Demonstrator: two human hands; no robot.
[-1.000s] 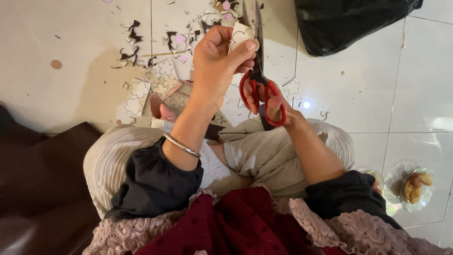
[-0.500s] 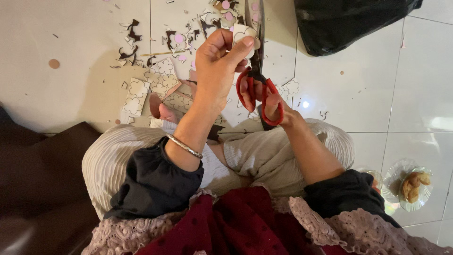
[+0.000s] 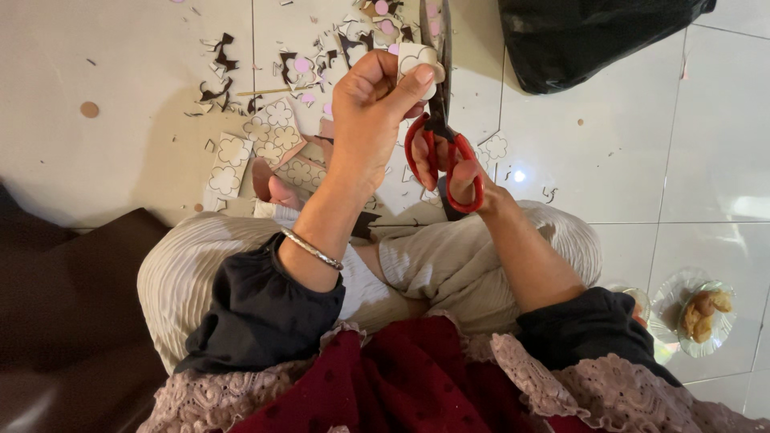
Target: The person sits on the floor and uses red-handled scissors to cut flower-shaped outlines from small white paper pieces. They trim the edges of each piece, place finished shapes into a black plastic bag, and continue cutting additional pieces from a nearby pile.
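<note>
I sit cross-legged on a tiled floor. My left hand [image 3: 370, 112] is raised and pinches a small white paper cut-out [image 3: 418, 58] between thumb and fingers. My right hand [image 3: 457, 172] has its fingers through the red handles of a pair of scissors [image 3: 439, 136], whose blades point up and away beside the paper piece. The blade tips run out of the top of the view. A silver bangle [image 3: 311, 248] circles my left wrist.
Paper scraps and flower-shaped cut-outs [image 3: 273, 132] litter the floor ahead of my knees. A black plastic bag [image 3: 593, 40] lies at the top right. A small glass dish with food [image 3: 704, 314] stands at my right. Dark furniture [image 3: 64, 321] is at the left.
Both hands have shifted slightly, the paper piece and scissors staying together; the scissor handles look a little closer together than a second ago.
</note>
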